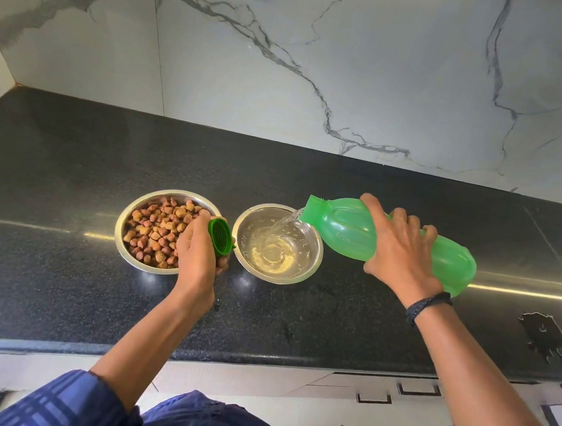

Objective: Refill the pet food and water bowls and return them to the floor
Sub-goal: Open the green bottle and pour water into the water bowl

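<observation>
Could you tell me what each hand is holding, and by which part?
Right hand grips the green bottle around its body; left hand holds its cap by the side.

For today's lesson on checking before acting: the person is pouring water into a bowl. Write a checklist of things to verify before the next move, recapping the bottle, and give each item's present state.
1. Food bowl filled with kibble: ok.
2. Water bowl holds water, stream landing inside: ok.
3. Water level high enough to stop pouring: cannot tell.
4. Green bottle firmly held by right hand: ok.
5. Cap ready in left hand: ok.
6. Bowls returned to the floor: not ok, both sit on the black counter.
</observation>
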The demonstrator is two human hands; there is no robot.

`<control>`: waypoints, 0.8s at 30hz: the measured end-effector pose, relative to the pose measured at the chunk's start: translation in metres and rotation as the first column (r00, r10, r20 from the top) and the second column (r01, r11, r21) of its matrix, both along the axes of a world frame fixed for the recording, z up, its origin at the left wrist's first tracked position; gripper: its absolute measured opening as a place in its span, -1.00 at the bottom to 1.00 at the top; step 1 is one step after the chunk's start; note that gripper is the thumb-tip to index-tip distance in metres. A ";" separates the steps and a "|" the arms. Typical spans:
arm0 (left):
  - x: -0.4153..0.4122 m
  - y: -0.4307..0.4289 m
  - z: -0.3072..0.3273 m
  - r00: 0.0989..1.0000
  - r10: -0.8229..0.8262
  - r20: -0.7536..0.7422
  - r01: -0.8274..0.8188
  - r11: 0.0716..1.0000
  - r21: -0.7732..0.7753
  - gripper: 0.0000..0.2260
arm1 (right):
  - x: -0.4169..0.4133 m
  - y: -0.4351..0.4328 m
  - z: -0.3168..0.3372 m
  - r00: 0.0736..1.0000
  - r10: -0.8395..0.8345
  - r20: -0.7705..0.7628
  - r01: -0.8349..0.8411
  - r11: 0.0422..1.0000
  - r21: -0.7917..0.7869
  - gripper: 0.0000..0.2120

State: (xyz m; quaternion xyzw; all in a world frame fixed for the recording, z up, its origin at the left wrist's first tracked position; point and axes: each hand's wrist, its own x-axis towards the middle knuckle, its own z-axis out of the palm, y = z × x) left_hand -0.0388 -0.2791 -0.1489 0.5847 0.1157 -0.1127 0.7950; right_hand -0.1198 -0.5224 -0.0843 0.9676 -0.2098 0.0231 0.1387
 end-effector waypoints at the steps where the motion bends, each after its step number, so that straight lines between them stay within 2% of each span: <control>1: 0.000 0.000 0.000 1.000 -0.001 -0.003 0.001 1.000 0.000 -0.77 | 0.000 0.000 0.000 1.000 0.001 0.000 -0.001 1.000 -0.001 0.04; 24: -0.005 -0.001 0.003 1.000 0.003 -0.006 -0.003 1.000 0.004 -0.78 | 0.000 0.000 0.000 1.000 -0.003 -0.003 0.003 1.000 -0.022 0.06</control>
